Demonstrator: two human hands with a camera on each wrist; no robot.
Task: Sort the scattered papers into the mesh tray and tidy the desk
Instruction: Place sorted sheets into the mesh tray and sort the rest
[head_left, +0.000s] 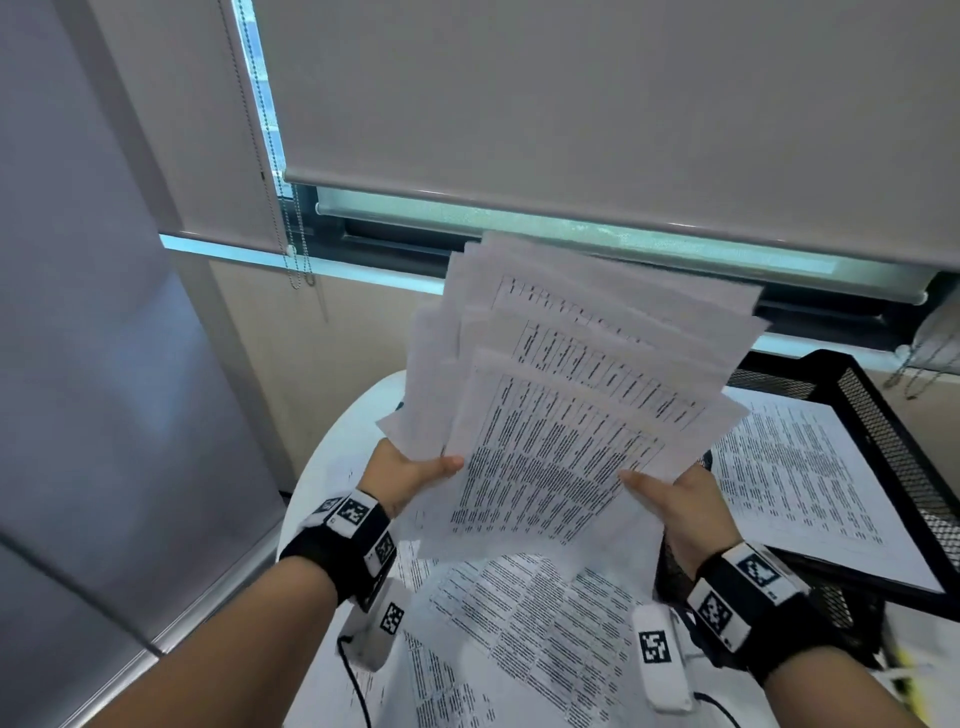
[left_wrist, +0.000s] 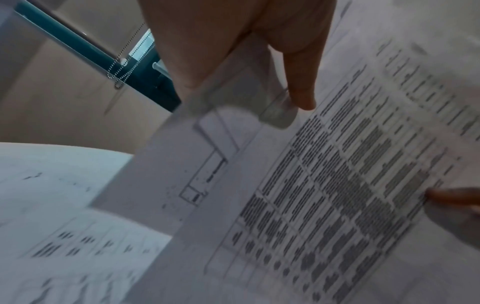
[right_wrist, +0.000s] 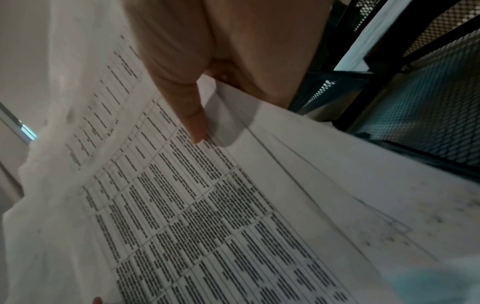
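— How do the papers (head_left: 566, 415) look?
— Fanned, printed tables, pinched between your left hand (head_left: 410, 475) and right hand (head_left: 680, 506), thumbs on top.
— And the mesh tray (head_left: 878, 415)?
— Only your head and right wrist views show it, right of your fingers.

**White sheets, black print, black mesh**

The papers (head_left: 561, 415) I hold are white, printed with black text in ruled tables. The mesh tray (head_left: 883, 415) is black, a fine diamond mesh. My wristbands (head_left: 343, 540) are black, carrying white tags with black square codes. The desk (head_left: 332, 457) is white.
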